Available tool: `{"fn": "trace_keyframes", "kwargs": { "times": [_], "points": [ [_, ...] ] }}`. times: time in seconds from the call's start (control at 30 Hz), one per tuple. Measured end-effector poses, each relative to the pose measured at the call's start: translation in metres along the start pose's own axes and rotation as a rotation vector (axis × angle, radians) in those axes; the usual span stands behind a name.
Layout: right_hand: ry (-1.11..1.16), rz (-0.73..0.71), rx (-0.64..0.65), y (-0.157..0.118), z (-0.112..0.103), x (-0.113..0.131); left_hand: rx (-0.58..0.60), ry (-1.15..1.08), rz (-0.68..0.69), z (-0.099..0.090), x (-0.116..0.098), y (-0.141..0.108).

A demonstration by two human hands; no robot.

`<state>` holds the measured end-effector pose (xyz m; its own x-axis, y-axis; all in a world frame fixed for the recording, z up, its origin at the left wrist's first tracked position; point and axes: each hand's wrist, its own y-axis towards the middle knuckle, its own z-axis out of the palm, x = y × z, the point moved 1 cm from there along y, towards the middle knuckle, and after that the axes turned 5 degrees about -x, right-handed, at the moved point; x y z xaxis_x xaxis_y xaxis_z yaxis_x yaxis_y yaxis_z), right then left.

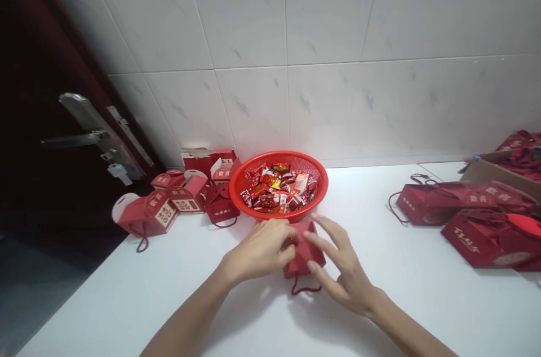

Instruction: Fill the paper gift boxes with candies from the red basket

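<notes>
A small red gift box with a dark red cord handle sits on the white table between my hands. My left hand is at the box's left side, its fingers curled over the top edge; what they pinch, if anything, is hidden. Around the right side of the box, my right hand has its fingers spread apart, the tips at or close to the cardboard. Just behind the box stands a red plastic basket holding many wrapped candies.
Several red gift boxes stand at the left, some with raised flaps. More red boxes line the right, beside a cardboard carton of red items. A tiled wall bounds the table's back; a dark door is at left.
</notes>
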<state>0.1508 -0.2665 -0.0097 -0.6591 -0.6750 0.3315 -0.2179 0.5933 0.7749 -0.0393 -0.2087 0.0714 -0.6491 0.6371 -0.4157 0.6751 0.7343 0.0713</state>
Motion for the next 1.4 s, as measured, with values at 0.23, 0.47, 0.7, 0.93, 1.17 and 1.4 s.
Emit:
{"fn": "trace_keyframes", "kwargs": {
  "times": [0.23, 0.47, 0.7, 0.93, 1.17, 1.4],
  "points": [
    [-0.278, -0.004, 0.291, 0.025, 0.013, 0.004, 0.029, 0.015, -0.052, 0.0, 0.003, 0.003],
    [-0.421, 0.025, 0.439, 0.042, 0.014, 0.011, 0.022, 0.076, -0.103, -0.008, 0.007, -0.007],
    [-0.165, 0.007, 0.507, 0.048, 0.003, 0.007, 0.062, 0.088, -0.177, -0.01, 0.008, -0.008],
    [-0.09, -0.235, 0.316, 0.031, 0.0, 0.002, 0.109, 0.024, -0.216, -0.017, 0.013, -0.014],
    [0.081, -0.292, 0.332, 0.026, -0.011, 0.005, 0.029, 0.01, -0.243, -0.018, 0.015, -0.009],
    [0.13, -0.092, 0.396, 0.033, -0.011, 0.004, 0.137, 0.02, -0.227, -0.024, 0.026, -0.009]
  ]
}}
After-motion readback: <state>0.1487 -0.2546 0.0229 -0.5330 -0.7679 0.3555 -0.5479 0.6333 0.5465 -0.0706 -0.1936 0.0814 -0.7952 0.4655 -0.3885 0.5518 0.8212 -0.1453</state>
